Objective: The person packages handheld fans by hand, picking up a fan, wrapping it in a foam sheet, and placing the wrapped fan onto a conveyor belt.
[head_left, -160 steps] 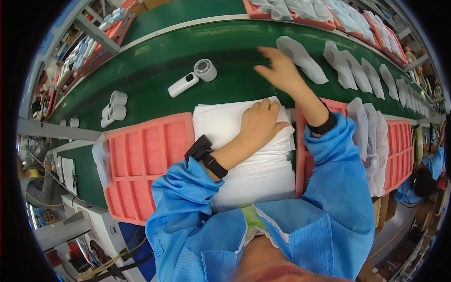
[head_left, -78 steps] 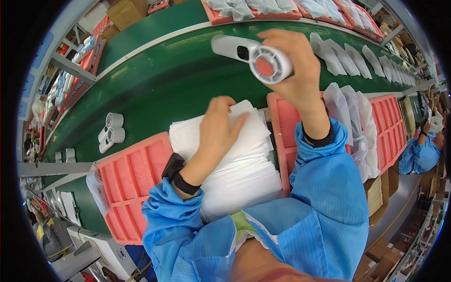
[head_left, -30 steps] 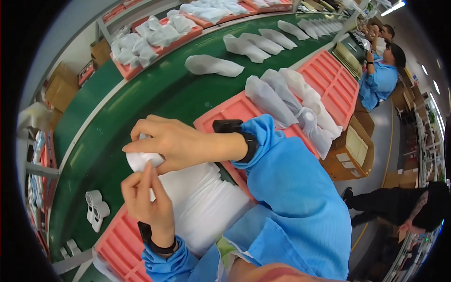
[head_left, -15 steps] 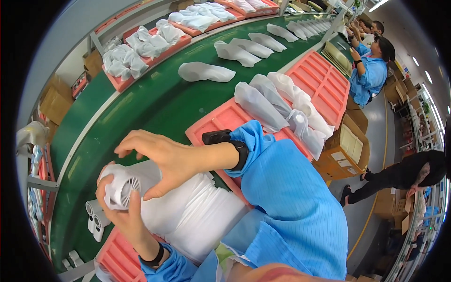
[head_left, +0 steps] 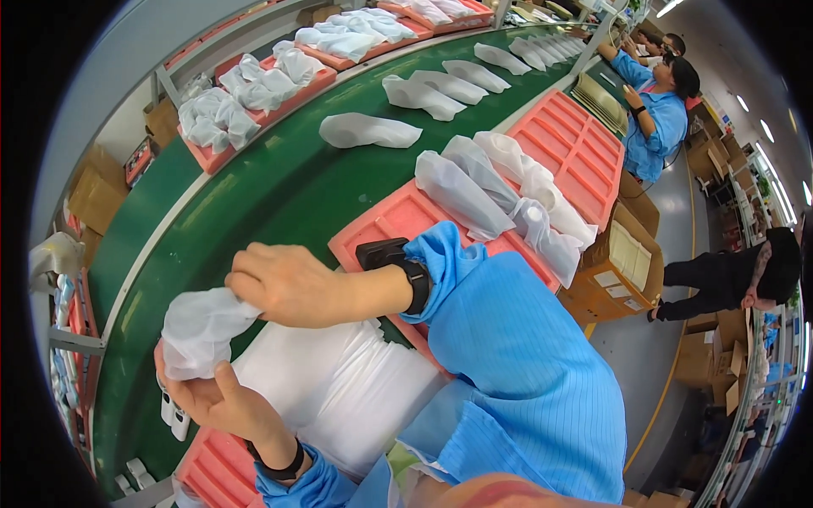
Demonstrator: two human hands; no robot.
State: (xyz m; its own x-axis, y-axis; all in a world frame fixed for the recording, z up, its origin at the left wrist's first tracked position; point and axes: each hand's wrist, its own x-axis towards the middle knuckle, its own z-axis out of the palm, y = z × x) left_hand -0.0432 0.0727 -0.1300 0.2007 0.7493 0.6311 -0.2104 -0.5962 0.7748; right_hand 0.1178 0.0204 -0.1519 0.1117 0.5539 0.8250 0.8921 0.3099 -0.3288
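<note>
My left hand point(head_left: 207, 402) cups a white appliance in a thin translucent bag point(head_left: 199, 330) from below; by its shape it looks like a hair dryer. The bag's folds hide its round end. My right hand point(head_left: 284, 284) is closed, thumb and fingers pinching the bag's gathered end at the upper right. Under both wrists lies a stack of white bags point(head_left: 339, 381). Beside my left hand, partly covered by it, are bare white appliances point(head_left: 175, 416) on the green belt.
Pink trays point(head_left: 373, 229) with bagged appliances point(head_left: 461, 195) stand to my right. More bagged pieces point(head_left: 368, 131) lie along the green conveyor point(head_left: 279, 190). Across it are loaded pink trays point(head_left: 318, 80). An open carton point(head_left: 622, 262) stands by the aisle; co-workers point(head_left: 660, 118) are at the far right.
My right hand has gone from open fingers to a pinch on the bag's end. The appliance has turned, its ribbed round end now covered, and my left hand has shifted slightly left and down.
</note>
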